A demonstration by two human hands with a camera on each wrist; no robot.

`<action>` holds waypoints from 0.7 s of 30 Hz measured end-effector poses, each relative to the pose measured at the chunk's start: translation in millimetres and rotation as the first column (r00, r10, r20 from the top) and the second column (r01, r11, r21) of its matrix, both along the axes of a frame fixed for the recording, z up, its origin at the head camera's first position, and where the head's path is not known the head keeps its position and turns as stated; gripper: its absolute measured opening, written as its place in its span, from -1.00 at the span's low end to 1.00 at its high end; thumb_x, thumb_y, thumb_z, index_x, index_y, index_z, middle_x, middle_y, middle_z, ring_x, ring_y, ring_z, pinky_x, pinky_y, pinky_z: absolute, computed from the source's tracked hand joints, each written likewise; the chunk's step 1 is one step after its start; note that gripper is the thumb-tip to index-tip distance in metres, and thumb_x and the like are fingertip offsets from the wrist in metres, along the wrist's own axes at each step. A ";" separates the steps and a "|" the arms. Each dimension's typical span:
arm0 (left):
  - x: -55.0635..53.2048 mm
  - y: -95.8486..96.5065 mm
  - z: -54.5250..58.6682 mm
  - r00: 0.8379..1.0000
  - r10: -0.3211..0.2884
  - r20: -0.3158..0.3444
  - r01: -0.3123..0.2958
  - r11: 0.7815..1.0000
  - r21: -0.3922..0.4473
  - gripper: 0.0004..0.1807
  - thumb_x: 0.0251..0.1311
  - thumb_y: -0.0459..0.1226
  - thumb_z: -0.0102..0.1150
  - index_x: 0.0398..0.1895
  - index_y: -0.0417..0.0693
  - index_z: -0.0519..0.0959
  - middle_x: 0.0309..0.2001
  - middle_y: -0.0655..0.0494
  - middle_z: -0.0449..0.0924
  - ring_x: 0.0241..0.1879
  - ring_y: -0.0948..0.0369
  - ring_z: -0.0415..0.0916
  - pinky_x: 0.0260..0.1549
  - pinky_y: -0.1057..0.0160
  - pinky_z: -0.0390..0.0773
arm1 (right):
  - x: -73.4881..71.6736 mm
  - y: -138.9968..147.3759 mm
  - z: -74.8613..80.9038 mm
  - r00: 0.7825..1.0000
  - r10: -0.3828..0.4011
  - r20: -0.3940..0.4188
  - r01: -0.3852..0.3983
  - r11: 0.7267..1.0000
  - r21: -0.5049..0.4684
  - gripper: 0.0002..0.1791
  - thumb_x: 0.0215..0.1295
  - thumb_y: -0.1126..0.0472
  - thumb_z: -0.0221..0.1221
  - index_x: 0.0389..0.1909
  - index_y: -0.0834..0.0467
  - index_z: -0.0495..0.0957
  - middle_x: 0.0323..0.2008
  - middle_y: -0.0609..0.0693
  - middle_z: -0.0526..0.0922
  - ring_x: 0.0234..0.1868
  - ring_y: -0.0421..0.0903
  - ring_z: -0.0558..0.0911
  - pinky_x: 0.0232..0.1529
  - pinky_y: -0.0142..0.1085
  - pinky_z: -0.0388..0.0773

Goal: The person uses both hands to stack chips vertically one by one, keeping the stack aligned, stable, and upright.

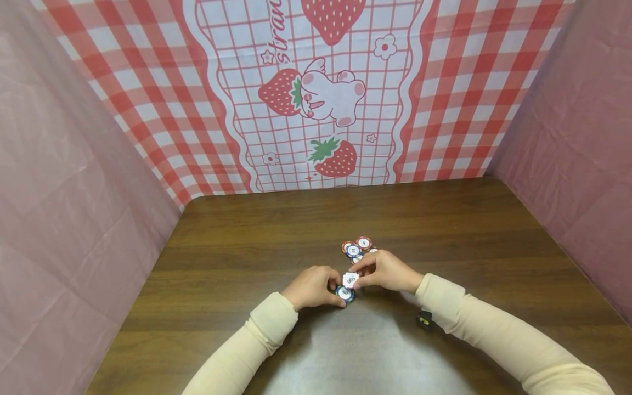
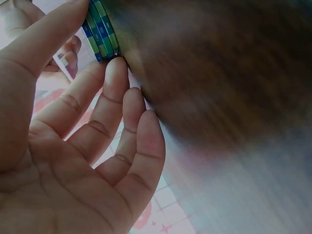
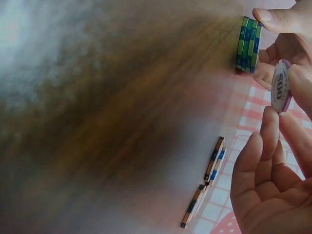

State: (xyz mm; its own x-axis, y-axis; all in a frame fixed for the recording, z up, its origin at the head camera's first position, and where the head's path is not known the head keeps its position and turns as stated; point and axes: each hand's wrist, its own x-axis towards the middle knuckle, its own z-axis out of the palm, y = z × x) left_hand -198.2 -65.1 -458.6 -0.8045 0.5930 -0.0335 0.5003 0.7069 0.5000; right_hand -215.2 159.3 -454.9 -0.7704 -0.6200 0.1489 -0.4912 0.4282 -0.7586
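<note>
In the head view my left hand [image 1: 311, 286] grips a short stack of poker chips [image 1: 345, 294] on the table, a chip marked 50 on top. Its thumb and fingertips sit on opposite sides of the stack; the green and blue chip edges [image 2: 101, 33] show in the left wrist view. My right hand [image 1: 389, 271] pinches a white-faced poker chip [image 1: 350, 280] marked 500 between thumb and fingers, close over the stack. The right wrist view shows this 500 chip [image 3: 280, 87] tilted, apart from the stack [image 3: 249, 45].
Beyond the right hand lie several loose poker chips, among them a red-edged one [image 1: 364, 242] and a blue one [image 1: 353, 250] overlapping another. A small black object [image 1: 424, 320] with a yellow mark is beside the right sleeve. A checkered strawberry cloth [image 1: 336, 159] hangs behind the wooden table [image 1: 237, 230].
</note>
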 end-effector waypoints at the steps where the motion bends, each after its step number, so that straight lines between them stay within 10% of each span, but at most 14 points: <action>1: 0.2 0.1 0.2 1.000 0.000 0.003 0.000 1.000 -0.001 -0.66 -0.21 -0.08 0.58 -0.42 0.04 0.62 -0.49 0.25 0.56 -0.48 0.39 0.36 -0.42 0.42 0.36 | 0.2 -0.3 -0.1 1.000 0.008 -0.001 -0.008 1.000 0.003 -0.72 0.00 0.17 0.47 -0.23 0.15 0.74 -0.45 -0.09 0.68 -0.44 -0.39 0.50 -0.40 -0.45 0.50; 21: 1.5 0.4 2.3 1.000 -0.002 -0.001 0.002 1.000 0.007 -0.65 -0.22 -0.08 0.58 -0.33 0.05 0.69 -0.48 0.25 0.58 -0.47 0.41 0.37 -0.40 0.43 0.38 | 3.6 -5.3 -2.8 0.996 0.085 0.037 -0.088 0.992 0.091 -0.76 -0.01 0.19 0.46 -0.26 0.12 0.75 -0.44 -0.11 0.67 -0.42 -0.39 0.51 -0.38 -0.46 0.51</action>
